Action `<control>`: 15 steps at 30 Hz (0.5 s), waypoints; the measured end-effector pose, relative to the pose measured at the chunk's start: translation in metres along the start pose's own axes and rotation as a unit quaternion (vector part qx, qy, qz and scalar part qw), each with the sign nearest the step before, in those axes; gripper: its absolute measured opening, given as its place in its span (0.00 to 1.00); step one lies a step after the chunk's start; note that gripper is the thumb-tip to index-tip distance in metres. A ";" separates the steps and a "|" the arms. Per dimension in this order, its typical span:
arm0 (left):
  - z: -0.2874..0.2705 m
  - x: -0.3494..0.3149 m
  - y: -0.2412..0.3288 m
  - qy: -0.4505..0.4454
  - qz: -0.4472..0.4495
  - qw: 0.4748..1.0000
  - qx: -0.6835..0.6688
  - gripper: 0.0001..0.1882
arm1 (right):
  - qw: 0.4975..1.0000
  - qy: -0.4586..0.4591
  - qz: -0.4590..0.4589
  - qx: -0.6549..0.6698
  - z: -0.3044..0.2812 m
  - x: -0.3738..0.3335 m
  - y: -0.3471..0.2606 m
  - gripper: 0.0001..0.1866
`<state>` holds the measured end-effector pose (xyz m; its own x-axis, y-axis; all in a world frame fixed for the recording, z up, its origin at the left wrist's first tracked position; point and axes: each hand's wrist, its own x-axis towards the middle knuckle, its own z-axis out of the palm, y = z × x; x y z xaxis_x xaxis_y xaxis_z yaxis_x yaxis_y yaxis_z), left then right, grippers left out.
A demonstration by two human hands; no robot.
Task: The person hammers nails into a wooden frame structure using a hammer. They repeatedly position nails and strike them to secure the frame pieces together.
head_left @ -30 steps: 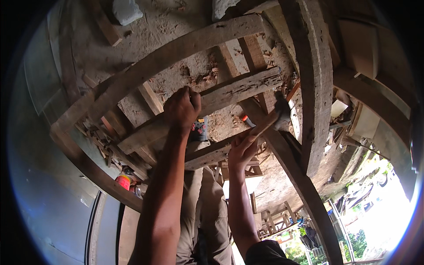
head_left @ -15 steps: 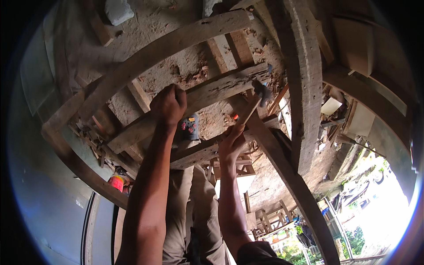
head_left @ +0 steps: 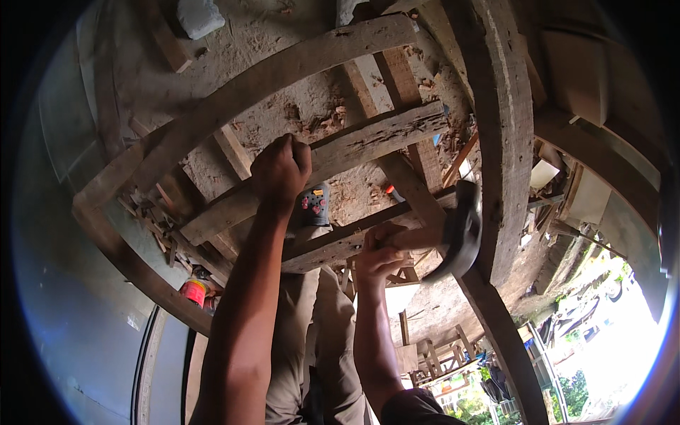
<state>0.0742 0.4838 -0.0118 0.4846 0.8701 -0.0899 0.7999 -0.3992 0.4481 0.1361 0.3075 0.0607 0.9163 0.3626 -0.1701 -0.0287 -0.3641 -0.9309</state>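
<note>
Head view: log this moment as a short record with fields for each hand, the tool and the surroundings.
left hand: closed in a fist on a weathered wooden slat
right hand: wrapped round the wooden handle of a hammer
hammer: dark metal head, close beside a thick wooden beam
frame: rough crossed timbers, dirt ground behind
nearby: small red can at lower left
</note>
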 end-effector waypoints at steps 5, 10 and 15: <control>0.000 -0.004 -0.001 0.020 0.005 1.000 0.000 0.12 | 0.985 -0.039 0.168 -0.020 -0.009 0.013 0.013 0.33; -0.002 0.001 0.004 0.027 0.017 0.999 -0.017 0.13 | 0.998 -0.011 -0.037 -0.047 -0.006 0.004 0.037 0.31; 0.002 -0.001 -0.005 0.042 0.021 0.999 0.012 0.14 | 0.970 0.002 0.194 0.147 -0.002 0.011 0.005 0.29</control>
<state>0.0703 0.4841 -0.0151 0.4872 0.8733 0.0049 0.7877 -0.4419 0.4291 0.1464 0.3078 0.0548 0.8153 0.2442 -0.5250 -0.4837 -0.2112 -0.8494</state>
